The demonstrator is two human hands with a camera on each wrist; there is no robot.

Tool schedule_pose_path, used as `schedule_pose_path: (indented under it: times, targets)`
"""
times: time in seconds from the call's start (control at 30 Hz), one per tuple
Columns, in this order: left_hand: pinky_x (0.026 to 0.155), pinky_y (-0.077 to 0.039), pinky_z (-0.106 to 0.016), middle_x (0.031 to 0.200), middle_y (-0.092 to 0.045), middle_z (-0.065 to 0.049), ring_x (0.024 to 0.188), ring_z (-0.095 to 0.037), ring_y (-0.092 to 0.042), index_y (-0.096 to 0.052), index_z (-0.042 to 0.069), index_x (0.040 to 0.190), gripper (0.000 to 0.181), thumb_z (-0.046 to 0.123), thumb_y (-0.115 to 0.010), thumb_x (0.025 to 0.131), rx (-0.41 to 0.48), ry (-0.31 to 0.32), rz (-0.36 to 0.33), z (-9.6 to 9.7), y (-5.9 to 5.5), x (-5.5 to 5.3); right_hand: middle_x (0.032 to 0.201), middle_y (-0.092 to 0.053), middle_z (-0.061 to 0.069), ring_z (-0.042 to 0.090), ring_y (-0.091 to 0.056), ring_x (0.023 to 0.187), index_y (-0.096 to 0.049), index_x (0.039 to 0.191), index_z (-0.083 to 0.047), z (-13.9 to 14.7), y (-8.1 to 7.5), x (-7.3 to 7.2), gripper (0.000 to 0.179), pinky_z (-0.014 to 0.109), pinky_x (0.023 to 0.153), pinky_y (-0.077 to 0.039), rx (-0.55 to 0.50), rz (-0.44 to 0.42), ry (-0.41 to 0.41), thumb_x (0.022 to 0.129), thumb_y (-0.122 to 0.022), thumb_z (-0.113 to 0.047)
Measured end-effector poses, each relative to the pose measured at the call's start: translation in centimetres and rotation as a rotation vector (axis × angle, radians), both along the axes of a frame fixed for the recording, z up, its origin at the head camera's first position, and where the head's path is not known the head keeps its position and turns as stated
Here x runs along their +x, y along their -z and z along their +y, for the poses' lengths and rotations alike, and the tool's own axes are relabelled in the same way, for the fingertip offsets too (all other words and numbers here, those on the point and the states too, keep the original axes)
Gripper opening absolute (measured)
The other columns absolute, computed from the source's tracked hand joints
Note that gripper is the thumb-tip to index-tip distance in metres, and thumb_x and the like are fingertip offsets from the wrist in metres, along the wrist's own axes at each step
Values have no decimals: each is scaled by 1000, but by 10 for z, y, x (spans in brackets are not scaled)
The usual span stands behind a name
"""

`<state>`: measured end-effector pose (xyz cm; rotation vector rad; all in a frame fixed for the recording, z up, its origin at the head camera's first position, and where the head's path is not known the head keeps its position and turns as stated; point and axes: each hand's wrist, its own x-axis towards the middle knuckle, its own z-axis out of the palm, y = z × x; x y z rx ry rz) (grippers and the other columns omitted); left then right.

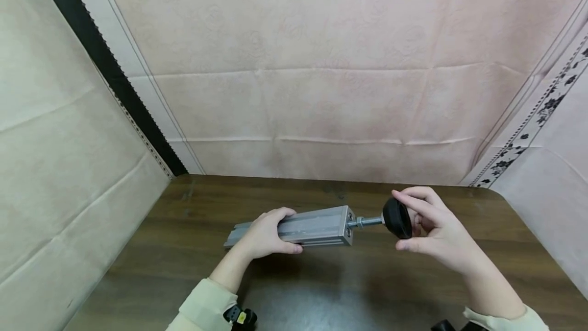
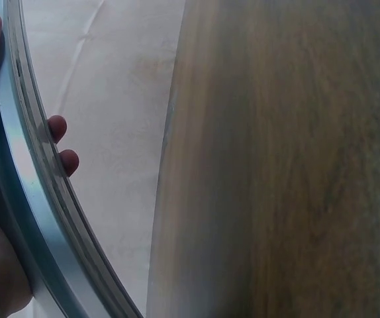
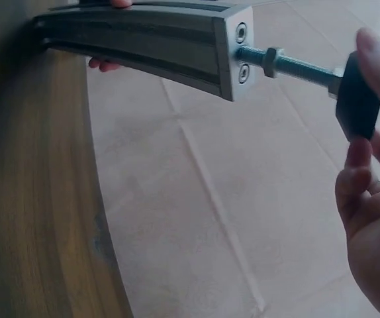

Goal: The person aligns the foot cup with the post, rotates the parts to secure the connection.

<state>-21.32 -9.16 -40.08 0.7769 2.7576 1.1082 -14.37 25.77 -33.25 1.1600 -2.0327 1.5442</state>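
Note:
My left hand (image 1: pixel 268 234) grips a grey aluminium profile bar (image 1: pixel 317 226) around its middle, fingers over the far side and thumb along the near side. From the bar's right end plate (image 3: pixel 241 53), fixed with two screws, sticks out a threaded rod (image 1: pixel 372 221) carrying a nut (image 3: pixel 270 61). A black round levelling foot (image 1: pixel 397 217) sits on the rod's outer end. My right hand (image 1: pixel 434 223) pinches the foot's rim between thumb and fingertips. In the left wrist view the bar (image 2: pixel 34 179) runs along the left side, with two fingertips (image 2: pixel 69 162) showing past its edge.
Below the hands lies a brown wood-grain table (image 1: pixel 151 259). Pale cloth (image 1: pixel 294 106) hangs behind it, with more cloth walls at left (image 1: pixel 55 167) and right (image 1: pixel 556 183). A black strip (image 1: pixel 115 75) runs down the back left corner.

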Motion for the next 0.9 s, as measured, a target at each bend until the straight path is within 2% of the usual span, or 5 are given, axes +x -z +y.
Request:
schedule_pose_path:
  times: [0.2,0.47,0.57,0.7,0.9]
  targets:
    - [85,-41,-44,123,-56,2,103,-21,-48,-54,21,126,77,58,-78,63,-10,-31,-3,2,4,0,129,-37,6,8,-48,66,-45,134,5,-2,-4,2,82,25,47,-35,46,-59,113,60,-76,20]
    - [85,-41,-43,121,-57,2,102,-21,-49,-55,21,124,75,54,-80,62,-11,-26,25,6,1,-2,141,-25,19,13,-55,81,-25,138,17,13,-8,-1,88,26,59,-42,45,-45,-196,59,-59,36]
    - [85,-41,-42,120,-57,3,101,-19,-49,-56,22,124,73,52,-81,62,-12,-16,28,7,-1,-2,138,-30,12,11,-57,80,-28,139,12,16,-8,0,89,25,57,-44,73,-69,-176,60,-60,36]
    - [85,-41,-42,120,-57,3,101,-19,-49,-56,21,123,73,51,-81,62,-17,-11,27,7,-2,-2,130,-38,8,9,-53,67,-37,136,9,16,-7,-2,88,25,48,-39,34,-85,-125,57,-67,32]
    - [85,-41,-42,121,-57,1,101,-20,-49,-56,20,124,76,54,-80,61,-26,-24,13,7,-2,0,120,-43,10,10,-47,62,-46,130,9,10,-2,-6,82,25,43,-34,-36,-49,-58,55,-75,24]
